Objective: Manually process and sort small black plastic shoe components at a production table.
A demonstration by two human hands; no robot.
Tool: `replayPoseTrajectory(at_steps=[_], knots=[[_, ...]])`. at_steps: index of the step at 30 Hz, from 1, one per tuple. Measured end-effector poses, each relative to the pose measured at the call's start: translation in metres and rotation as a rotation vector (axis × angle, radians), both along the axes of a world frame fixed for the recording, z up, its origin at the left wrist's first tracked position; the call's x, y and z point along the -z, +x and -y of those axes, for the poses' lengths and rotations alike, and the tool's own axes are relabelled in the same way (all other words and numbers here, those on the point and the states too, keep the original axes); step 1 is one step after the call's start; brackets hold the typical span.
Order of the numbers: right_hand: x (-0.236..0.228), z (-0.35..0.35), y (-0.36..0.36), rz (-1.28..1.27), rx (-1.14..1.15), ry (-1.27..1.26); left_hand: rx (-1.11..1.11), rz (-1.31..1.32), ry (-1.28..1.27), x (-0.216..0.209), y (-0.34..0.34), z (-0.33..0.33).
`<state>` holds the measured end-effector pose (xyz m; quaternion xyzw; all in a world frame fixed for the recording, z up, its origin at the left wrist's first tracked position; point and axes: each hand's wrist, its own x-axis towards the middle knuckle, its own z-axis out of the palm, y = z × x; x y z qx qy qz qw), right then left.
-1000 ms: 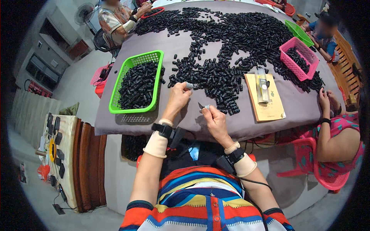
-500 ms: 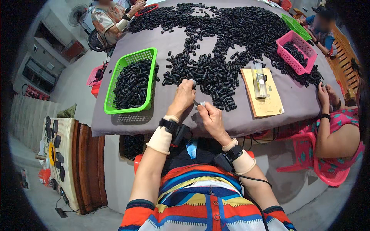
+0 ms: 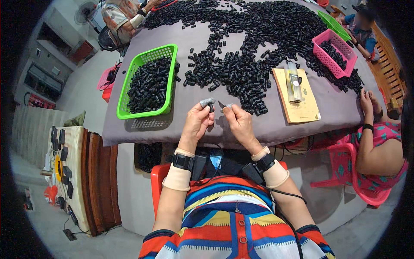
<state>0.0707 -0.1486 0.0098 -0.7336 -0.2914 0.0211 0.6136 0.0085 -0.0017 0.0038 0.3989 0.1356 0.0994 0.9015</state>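
Observation:
My left hand (image 3: 197, 123) is raised near the table's front edge, its thumb and fingers pinching a small black cylindrical piece (image 3: 211, 108). Grey wrapping covers a fingertip on that hand. Just to the right, my right hand (image 3: 239, 124) grips a small knife (image 3: 221, 105), its dark blade pointing toward the piece with a small gap between them. Grey wrapping shows on this hand too. Beyond both hands spreads a big pile of similar black pieces (image 3: 241, 71). Left of it stands a green basket (image 3: 142, 115) filled with such pieces.
A yellowish booklet (image 3: 307, 112) with a clear plastic case (image 3: 293, 86) on it lies to the right. Farther right are a pink basket (image 3: 331, 64) and a green basket (image 3: 334, 26). Other people sit around the grey-covered table (image 3: 185, 32).
My left hand has drawn back from the pile's near edge toward me and turned, showing a black piece in its fingers. The knife in my right hand stays close by.

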Motion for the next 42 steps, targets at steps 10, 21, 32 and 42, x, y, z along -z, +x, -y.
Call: replayPoseTrajectory(at_steps=[10,21,32,42], knots=[[-0.006,0.0,-0.009,0.225,-0.02,-0.12,0.018,0.041,-0.029,0.006,-0.005,-0.002],[-0.003,-0.001,-0.01,0.301,-0.009,-0.15,0.038,0.005,-0.073,0.004,-0.008,0.0],[-0.006,-0.001,-0.011,0.316,-0.008,-0.157,0.09,0.065,-0.068,0.012,-0.01,-0.001],[-0.003,-0.001,-0.01,0.35,-0.013,-0.195,0.092,0.075,-0.109,0.014,-0.008,-0.004]])
